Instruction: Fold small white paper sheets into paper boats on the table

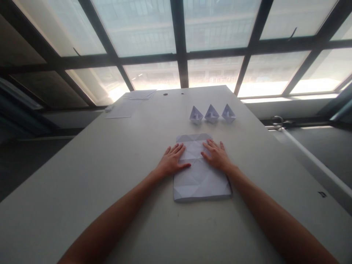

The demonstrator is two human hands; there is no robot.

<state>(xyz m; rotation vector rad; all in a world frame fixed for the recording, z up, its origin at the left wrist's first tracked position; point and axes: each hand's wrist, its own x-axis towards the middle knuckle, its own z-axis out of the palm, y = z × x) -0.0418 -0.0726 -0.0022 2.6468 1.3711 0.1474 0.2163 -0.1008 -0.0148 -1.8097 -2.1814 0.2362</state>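
A creased white sheet of paper (199,178) lies flat on the grey table (115,176) in front of me. My left hand (172,159) rests palm down on its left edge, fingers stretched out. My right hand (217,154) lies flat on the upper right part of the sheet, fingers spread. Neither hand grips anything. Beyond the sheet three small folded paper boats stand in a row: one on the left (196,114), one in the middle (212,113), one on the right (228,112).
Loose white sheets (129,104) lie at the table's far left corner. Two small dark dots (165,94) sit near the far edge. Large windows rise behind the table. A metal handle (277,121) and a white ledge are at the right.
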